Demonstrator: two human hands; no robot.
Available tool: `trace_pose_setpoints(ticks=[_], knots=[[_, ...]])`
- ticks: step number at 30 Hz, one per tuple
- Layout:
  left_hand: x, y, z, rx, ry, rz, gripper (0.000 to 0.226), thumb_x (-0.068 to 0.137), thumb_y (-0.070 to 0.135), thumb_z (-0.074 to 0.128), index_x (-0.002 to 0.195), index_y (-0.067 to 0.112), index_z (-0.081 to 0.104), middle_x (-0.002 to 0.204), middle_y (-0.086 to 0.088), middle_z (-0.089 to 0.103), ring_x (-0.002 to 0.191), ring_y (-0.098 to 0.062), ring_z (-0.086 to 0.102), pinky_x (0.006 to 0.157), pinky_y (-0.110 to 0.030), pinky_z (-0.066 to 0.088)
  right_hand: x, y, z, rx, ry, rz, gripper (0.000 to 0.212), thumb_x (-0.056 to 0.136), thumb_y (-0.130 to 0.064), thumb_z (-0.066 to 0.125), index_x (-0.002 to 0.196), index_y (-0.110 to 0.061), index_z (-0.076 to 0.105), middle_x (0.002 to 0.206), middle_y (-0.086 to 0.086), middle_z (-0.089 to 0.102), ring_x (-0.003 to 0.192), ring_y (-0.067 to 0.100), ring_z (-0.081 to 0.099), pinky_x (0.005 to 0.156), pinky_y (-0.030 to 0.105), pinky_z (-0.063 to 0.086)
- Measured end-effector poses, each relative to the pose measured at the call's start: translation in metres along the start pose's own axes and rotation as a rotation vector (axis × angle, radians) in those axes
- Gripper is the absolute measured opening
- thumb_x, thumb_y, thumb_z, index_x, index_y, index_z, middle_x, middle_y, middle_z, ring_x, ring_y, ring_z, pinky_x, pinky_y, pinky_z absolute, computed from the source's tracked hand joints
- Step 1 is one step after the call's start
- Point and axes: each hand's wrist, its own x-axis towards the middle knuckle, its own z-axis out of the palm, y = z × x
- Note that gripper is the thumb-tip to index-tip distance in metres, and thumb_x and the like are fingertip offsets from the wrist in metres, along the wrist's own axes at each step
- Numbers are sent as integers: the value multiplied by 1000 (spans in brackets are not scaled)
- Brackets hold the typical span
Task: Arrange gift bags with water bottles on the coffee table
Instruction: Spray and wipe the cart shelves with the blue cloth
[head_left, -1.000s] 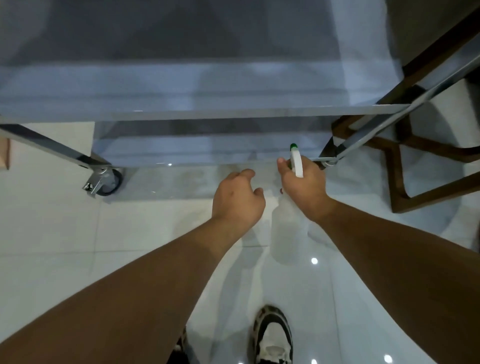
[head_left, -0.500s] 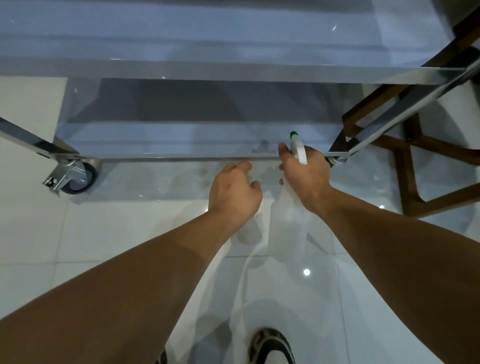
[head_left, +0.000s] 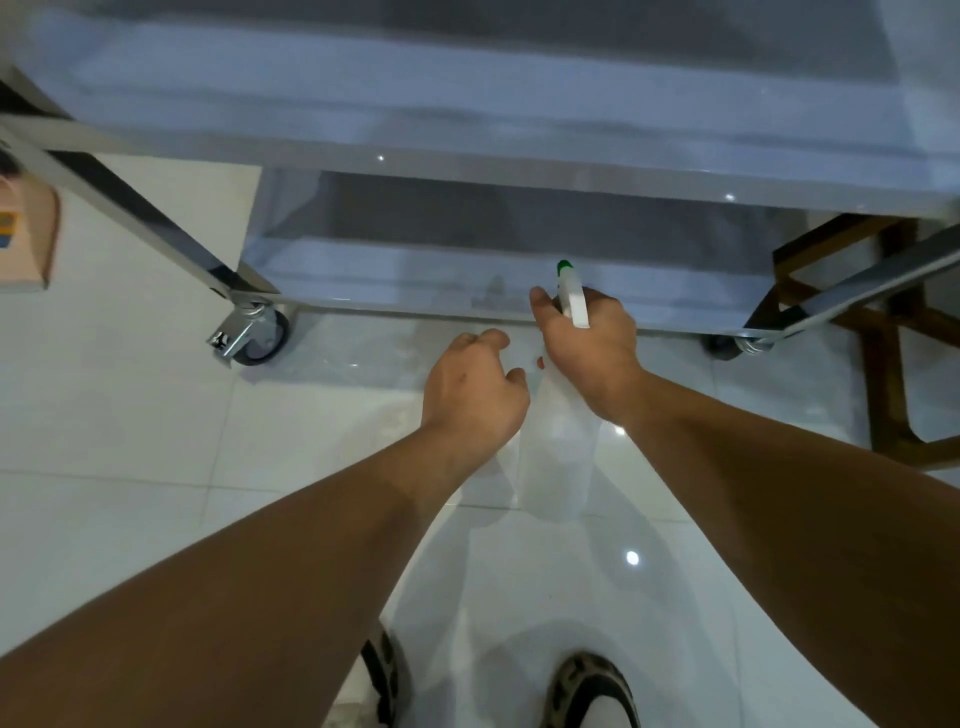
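Note:
My right hand (head_left: 589, 345) grips the neck of a clear spray bottle (head_left: 558, 452) with a white trigger head and green nozzle tip (head_left: 564, 267). The bottle's body hangs below the hand over the floor, nozzle pointing toward the lower shelf of the glass coffee table (head_left: 467, 171). My left hand (head_left: 470, 387) hovers just left of the bottle with fingers loosely curled, holding nothing. No gift bag or water bottle is in view.
The table has a chrome frame (head_left: 156, 223) on castor wheels (head_left: 257, 332), one at the left and one at the right. A wooden chair frame (head_left: 883, 364) stands at the right. A cardboard box (head_left: 26, 234) sits at the far left. My shoes (head_left: 587, 691) are on white floor tiles.
The view has shifted right and slightly down, so the table now sits further right and lower in frame. Both hands keep nearly the same pose near the shelf edge.

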Motion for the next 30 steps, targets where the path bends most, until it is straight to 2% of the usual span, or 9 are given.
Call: trace_pose_setpoints(ticks=[4,7,10,13,17,20,25,28,30], knots=[[1,-26,-25,-15,26,-47,46,101,28,58,145,22,50,147,-2,50,130,-24,51,105,-30,43,-7,-27,32,25,-1,31,36,95,-53,62,75,-22,61,72,6,69,67,24,71,75,44,63],[0,-43,-44,-46,41,-83,46,101,27,57,146,21,48,148,-2,48,132,-24,50,107,-30,42,-13,-43,55,-15,-73,-39,30,96,-49,62,78,-26,60,75,3,70,67,20,72,77,42,63],[0,-63,-60,-51,52,-107,45,102,27,57,146,22,48,147,-2,48,129,-24,52,105,-30,43,-19,-61,78,-80,-113,-82,33,98,-49,58,76,-25,61,74,5,70,68,23,72,77,42,63],[0,-88,-77,-35,59,-127,45,101,27,57,145,21,49,146,-3,49,127,-24,53,102,-29,43,-29,-77,105,-32,-110,-48,38,98,-49,59,74,-20,63,70,7,69,64,23,71,73,43,64],[-3,-115,-100,-48,71,-184,44,101,29,57,144,19,50,146,-4,50,127,-25,53,103,-30,43,-44,-93,134,-102,-174,-118,33,98,-48,59,74,-27,60,73,3,69,66,21,71,74,41,63],[-6,-129,-117,-58,65,-209,45,101,28,58,144,20,50,147,-4,49,127,-26,54,104,-32,44,-51,-109,148,-133,-209,-112,32,98,-48,60,76,-25,61,75,3,69,66,21,71,74,40,63],[-15,-148,-148,-59,52,-228,46,101,27,58,145,19,49,149,-4,48,131,-25,51,106,-31,41,-69,-128,168,-112,-151,-41,39,96,-52,60,72,-22,62,67,3,65,61,19,68,70,39,64],[-24,-152,-167,-34,44,-231,46,100,27,58,145,19,49,148,-5,49,132,-24,50,106,-30,40,-83,-139,169,-134,-179,-62,34,96,-50,61,82,-20,67,74,4,68,67,22,70,73,39,63],[-33,-148,-182,-31,47,-225,46,100,26,59,145,18,50,148,-5,50,132,-24,50,106,-30,39,-96,-143,164,-162,-195,-79,30,96,-50,62,81,-24,65,74,3,67,69,24,69,74,42,63]])
